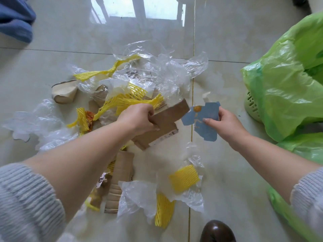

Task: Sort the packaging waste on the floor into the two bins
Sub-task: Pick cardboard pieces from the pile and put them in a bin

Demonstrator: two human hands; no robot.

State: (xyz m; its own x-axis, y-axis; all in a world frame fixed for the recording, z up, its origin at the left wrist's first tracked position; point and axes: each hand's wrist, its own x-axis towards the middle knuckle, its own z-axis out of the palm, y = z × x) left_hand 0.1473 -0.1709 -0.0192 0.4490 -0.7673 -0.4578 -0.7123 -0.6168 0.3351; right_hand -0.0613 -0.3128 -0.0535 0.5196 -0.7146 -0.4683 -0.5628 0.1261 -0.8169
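My left hand (pixel 138 118) grips a brown cardboard piece (pixel 164 126) lifted over the waste pile. My right hand (pixel 225 123) pinches a blue printed card scrap (pixel 202 119) just right of it. On the tiled floor lie clear plastic film (pixel 166 72), yellow foam netting (pixel 129 98), a yellow foam sleeve (pixel 184 178) and flattened cardboard tubes (pixel 120 173). A bin (pixel 252 107) lined with a green plastic bag (pixel 288 84) stands at the right. A second green bag (pixel 304 149) shows at the right edge, its bin hidden.
A crushed paper cup (pixel 64 93) lies at the pile's left edge. Blue fabric (pixel 15 18) sits at the top left. A dark brown shoe (pixel 217 232) is at the bottom. A glossy floor tile (pixel 227 32) stretches behind the pile.
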